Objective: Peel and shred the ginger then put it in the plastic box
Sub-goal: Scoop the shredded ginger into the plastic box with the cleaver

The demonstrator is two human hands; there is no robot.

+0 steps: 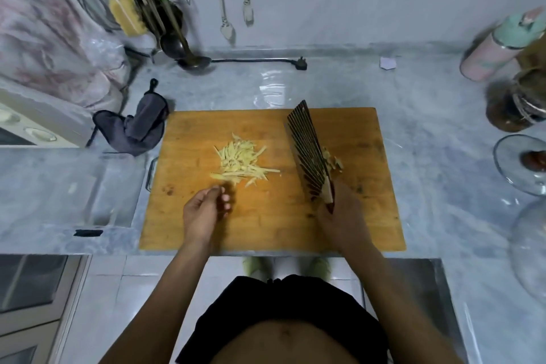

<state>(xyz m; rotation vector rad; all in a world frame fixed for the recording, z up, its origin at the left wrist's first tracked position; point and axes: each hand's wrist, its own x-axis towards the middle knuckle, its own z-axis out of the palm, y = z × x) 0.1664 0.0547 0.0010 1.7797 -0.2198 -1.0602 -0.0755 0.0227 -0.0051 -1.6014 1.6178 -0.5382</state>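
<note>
A pile of pale yellow ginger shreds (240,161) lies in the middle of the wooden cutting board (271,216). My left hand (204,210) hovers just below the pile, fingers loosely curled, holding nothing I can see. My right hand (339,216) grips the handle of a cleaver (308,154), whose blade stands tilted on the board to the right of the pile. A few more ginger bits (335,160) lie just right of the blade. No plastic box shows clearly.
A grey cloth (136,127) lies left of the board. Jars (520,103) and a glass lid (523,162) stand at the right. Utensils hang at the back left, and a black plug cord (266,60) runs along the wall. A recessed counter section (112,186) lies left.
</note>
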